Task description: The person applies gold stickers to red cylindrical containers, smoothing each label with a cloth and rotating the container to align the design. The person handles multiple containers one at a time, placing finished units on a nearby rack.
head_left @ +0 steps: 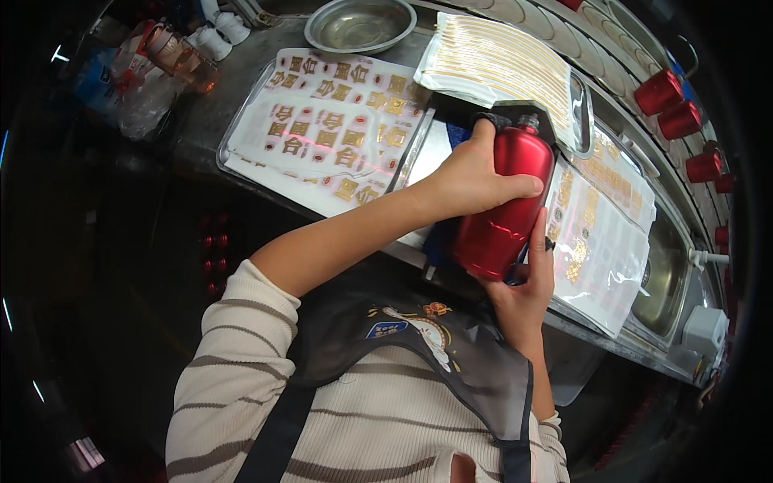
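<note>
A shiny red metal bottle (509,221) leans between my hands, with its bare threaded neck pointing to the far side. My left hand (475,173) is closed around the upper part of the bottle, thumb laid across its front. Low on the bottle, my right hand (527,294) holds the base and its near side, with a finger stretched up along it. A dark ring-like band shows on that hand. Behind the bottle is a dark angular fixture (543,114), largely hidden, with blue cloth (457,137) beside it.
Sheets with gold printed decals (326,121) lie on a tray at left. Gold-striped sheets (499,60) are at the back, below a metal bowl (360,26). More decal sheets (600,258) lie at right beside a sink (668,278). Red bottles (659,91) stand along the right.
</note>
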Tool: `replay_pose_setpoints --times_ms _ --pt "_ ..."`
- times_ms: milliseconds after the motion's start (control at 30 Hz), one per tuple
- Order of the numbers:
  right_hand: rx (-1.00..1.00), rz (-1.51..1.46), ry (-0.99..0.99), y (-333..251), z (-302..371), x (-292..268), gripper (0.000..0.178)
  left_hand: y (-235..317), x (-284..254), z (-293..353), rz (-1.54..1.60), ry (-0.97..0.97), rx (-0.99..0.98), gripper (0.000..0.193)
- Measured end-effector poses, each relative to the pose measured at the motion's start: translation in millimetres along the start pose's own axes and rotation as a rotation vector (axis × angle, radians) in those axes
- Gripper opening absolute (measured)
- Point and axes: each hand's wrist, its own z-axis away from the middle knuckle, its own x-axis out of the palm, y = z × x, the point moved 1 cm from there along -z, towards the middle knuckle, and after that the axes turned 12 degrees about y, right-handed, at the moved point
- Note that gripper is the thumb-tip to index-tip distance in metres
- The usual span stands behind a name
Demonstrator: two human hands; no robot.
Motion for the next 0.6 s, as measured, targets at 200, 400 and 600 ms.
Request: replay_pose_setpoints --times_ms 200,400,600 --pt "-0.093 -0.048 -0.010 3.8 -11.5 6.5 0.113 -11.2 -5.0 -11.4 0.061 -0.016 0.014 0.093" --pt "0.187 -0.260 -0.235 10.1 -23.5 -36.9 0.096 -29.9 -93.7 -60.5 -0.030 0.407 0.194 0.059" --pt "0.342 -0.461 0.045 31.1 -39.8 -25.6 0.071 -45.6 -105.6 -108.3 0.072 0.475 0.005 0.071"
